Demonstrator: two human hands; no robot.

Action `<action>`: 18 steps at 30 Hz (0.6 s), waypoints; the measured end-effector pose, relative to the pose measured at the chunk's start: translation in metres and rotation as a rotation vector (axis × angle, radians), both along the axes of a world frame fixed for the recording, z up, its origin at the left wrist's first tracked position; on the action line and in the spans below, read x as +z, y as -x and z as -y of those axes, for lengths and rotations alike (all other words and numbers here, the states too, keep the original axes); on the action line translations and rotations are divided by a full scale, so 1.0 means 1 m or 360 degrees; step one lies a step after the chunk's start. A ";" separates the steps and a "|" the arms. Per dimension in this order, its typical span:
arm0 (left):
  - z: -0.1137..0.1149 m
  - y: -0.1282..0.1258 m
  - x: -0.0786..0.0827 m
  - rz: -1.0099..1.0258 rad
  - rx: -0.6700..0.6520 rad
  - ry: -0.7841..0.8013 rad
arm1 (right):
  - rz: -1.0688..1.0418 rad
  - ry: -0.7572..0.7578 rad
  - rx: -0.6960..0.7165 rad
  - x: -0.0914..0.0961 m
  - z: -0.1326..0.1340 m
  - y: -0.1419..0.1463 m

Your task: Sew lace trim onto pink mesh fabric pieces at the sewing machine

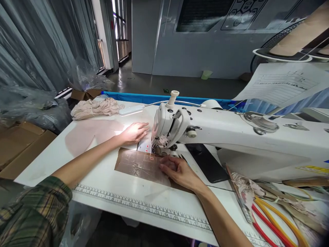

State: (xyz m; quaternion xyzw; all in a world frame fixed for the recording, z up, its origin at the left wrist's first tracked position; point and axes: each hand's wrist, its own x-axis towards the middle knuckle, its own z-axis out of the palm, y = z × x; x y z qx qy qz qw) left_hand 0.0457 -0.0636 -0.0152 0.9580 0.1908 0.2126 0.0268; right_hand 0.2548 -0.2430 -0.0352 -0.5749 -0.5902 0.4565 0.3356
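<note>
A white sewing machine (164,123) stands on the table with its needle area lit. My left hand (135,133) lies flat left of the machine head, fingers stretched toward it, at the edge of sheer pale pink fabric (87,135). In front of the presser foot, a shiny brown sheet (136,164) rests on the tabletop. Over that sheet's right part is my right hand (180,171), its thumb and forefinger drawn together close to the foot. Whatever is between those fingertips is too thin to make out.
Bundled lace (97,108) lies at the back left. A black phone (207,163) sits under the machine arm. Scissors (275,219) with red and yellow handles and lace scraps are at the right. A printed ruler tape (144,207) runs along the front edge.
</note>
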 end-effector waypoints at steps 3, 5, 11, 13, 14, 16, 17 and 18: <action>0.031 0.018 -0.001 0.0154 -0.0117 0.0005 | 0.0005 -0.0003 -0.0013 0.007 0.001 0.003; 0.056 0.029 -0.004 0.0215 -0.0320 0.0045 | 0.0009 0.0008 -0.0008 0.011 0.002 0.005; 0.092 0.041 -0.010 0.0056 -0.0490 0.0056 | 0.0114 0.0064 -0.0007 0.017 0.003 0.005; 0.089 0.041 -0.011 -0.0036 -0.0447 0.0042 | 0.0051 0.0107 -0.0035 0.016 0.003 0.004; 0.087 0.042 -0.012 -0.0060 -0.0427 0.0046 | -0.0015 0.0131 -0.0067 0.015 0.003 0.004; 0.083 0.042 -0.012 -0.0073 -0.0399 0.0058 | -0.0145 0.0172 -0.0149 0.012 0.002 0.002; 0.082 0.043 -0.013 -0.0074 -0.0390 0.0059 | -0.0191 0.0176 -0.0191 0.011 0.001 0.002; 0.082 0.043 -0.013 -0.0075 -0.0384 0.0056 | -0.0218 0.0172 -0.0222 0.010 0.001 0.001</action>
